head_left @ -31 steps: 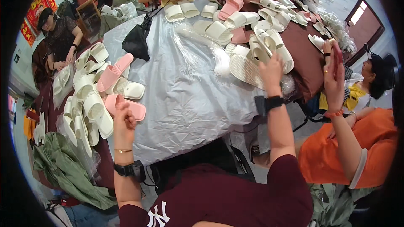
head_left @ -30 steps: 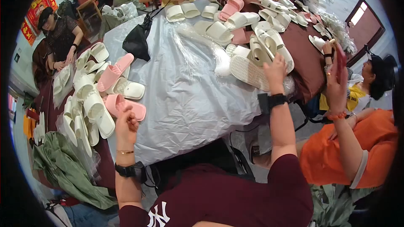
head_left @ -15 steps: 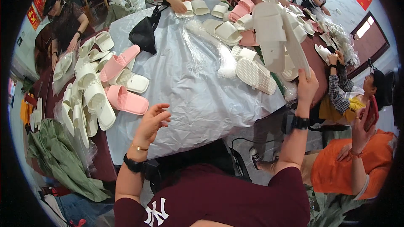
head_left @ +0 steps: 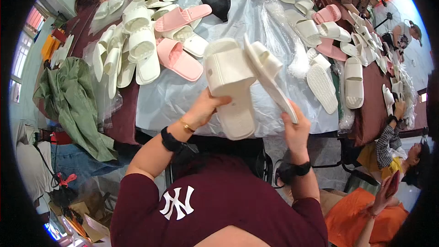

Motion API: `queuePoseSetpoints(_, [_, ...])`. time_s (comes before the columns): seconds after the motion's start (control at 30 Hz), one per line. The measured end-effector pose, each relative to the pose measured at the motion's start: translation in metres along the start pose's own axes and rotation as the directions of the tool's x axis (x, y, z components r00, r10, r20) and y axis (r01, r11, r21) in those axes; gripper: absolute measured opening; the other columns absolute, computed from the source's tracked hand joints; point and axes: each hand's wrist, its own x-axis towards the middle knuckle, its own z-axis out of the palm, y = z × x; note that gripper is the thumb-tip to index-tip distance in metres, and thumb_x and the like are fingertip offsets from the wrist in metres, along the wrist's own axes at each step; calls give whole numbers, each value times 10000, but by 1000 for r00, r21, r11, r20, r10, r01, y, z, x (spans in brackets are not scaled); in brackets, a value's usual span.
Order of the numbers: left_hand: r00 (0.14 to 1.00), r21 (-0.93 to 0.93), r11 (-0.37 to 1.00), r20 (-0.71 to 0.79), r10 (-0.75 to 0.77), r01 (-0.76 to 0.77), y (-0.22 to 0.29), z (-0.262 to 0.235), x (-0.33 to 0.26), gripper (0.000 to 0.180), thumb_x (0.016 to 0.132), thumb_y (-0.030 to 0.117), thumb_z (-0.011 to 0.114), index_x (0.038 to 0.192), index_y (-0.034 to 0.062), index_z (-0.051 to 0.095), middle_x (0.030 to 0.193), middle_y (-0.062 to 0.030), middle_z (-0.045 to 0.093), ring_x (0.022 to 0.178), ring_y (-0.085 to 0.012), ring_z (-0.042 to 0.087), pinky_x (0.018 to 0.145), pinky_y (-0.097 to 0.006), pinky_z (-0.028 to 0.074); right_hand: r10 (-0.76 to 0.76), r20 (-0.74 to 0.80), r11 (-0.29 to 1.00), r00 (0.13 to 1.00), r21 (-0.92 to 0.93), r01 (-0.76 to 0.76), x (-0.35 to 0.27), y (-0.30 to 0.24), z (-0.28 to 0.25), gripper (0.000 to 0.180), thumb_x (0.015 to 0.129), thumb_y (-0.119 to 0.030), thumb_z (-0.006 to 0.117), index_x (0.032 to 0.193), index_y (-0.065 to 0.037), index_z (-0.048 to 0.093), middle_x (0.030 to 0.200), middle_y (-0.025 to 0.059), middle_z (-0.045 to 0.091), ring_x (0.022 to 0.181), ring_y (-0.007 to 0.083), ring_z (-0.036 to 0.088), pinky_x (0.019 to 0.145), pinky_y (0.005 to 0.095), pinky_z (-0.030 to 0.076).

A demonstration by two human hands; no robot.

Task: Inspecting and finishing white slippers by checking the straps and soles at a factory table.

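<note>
In front of my chest I hold two white slide slippers above the table's near edge. My left hand [head_left: 206,108] grips the larger-looking white slipper [head_left: 238,110] by its side, thumb over the footbed, its strap end pointing away from me. My right hand [head_left: 296,128] is closed round one end of the other white slipper [head_left: 270,80], which is turned on edge and tilted toward the first. Nearest on the left lie pink slippers [head_left: 183,61] among several white slippers [head_left: 144,57]. Right of my hands a white slipper [head_left: 322,87] rests with its patterned sole up.
Grey plastic sheeting [head_left: 183,103] covers the middle of the table. A black cloth bag [head_left: 217,0] and clear plastic wrapping [head_left: 299,64] lie on it. Green cloth [head_left: 73,105] hangs at the left edge. Other people work round the table; a person in orange [head_left: 366,215] is close on my right.
My right hand has brought the pair of slippers from the far right to in front of me. My left hand, empty before, has taken hold of one. The view has shifted.
</note>
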Motion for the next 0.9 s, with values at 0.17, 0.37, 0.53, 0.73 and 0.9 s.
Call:
queuePoseSetpoints(0.17, [958,-9,959,-47,-284,284,-4,-49,-14,494,831,36,636,1273,-43,429,1137,-146,594,1015,-208,603,851,-330,512,-128,347,860,929,-427,278,-22,15,39,509,754,-175,738,1231,-90,580,1269,252,505,1169,381,484,970,433,401])
queuePoseSetpoints(0.37, [962,242,968,-274,5,64,-32,-75,-14,607,838,33,620,1344,-65,300,1103,-158,569,958,-206,603,805,-303,515,27,388,942,921,-319,107,-16,33,57,725,728,-282,765,1331,-44,441,1375,283,369,1213,449,400,1010,468,359])
queuePoseSetpoints(0.53, [938,275,960,-343,49,50,-35,-71,-7,587,827,20,608,1336,-58,327,1070,-156,578,945,-202,604,778,-296,512,32,379,887,925,-438,149,-9,42,76,681,735,-242,747,1304,-20,447,1348,274,395,1165,435,441,975,467,386])
queuePoseSetpoints(0.73, [933,654,754,-235,271,-54,-42,-82,3,653,780,88,664,1342,-39,355,1133,-211,570,1005,-277,594,850,-351,477,146,158,920,977,-384,-76,28,62,74,548,745,-158,708,1222,-13,481,1169,227,503,1092,392,494,892,433,437])
queuePoseSetpoints(0.9, [911,897,433,-107,399,-85,-29,-63,3,682,748,143,664,1337,-23,362,1130,-252,556,1046,-396,546,890,-422,444,-133,-7,910,991,-398,119,67,62,76,430,782,-130,655,1177,-45,506,1032,192,561,998,372,546,824,444,467])
